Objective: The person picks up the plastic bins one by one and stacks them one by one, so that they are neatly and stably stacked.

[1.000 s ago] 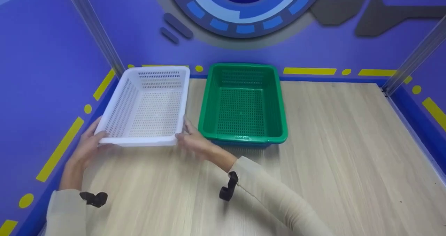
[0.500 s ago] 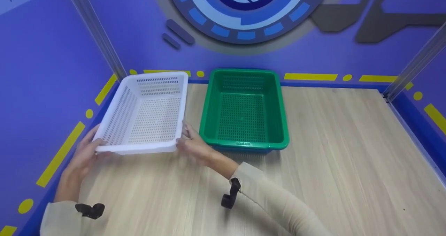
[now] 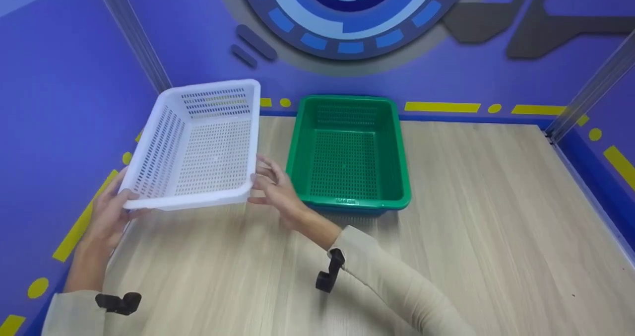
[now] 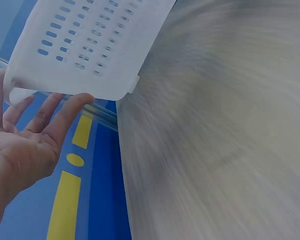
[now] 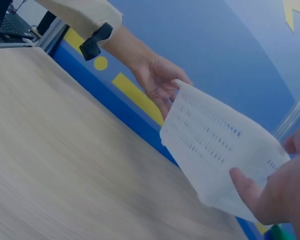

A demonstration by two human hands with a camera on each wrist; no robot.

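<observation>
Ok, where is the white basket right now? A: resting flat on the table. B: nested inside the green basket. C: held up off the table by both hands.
C: the white basket is raised and tilted, with the left hand and right hand at its near corners, beside the green basket.

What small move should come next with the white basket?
Probably carry the white basket right, over the green basket. Both hands, left and right, hold its near corners, it is raised off the table, and the green basket lies empty alongside.
</observation>
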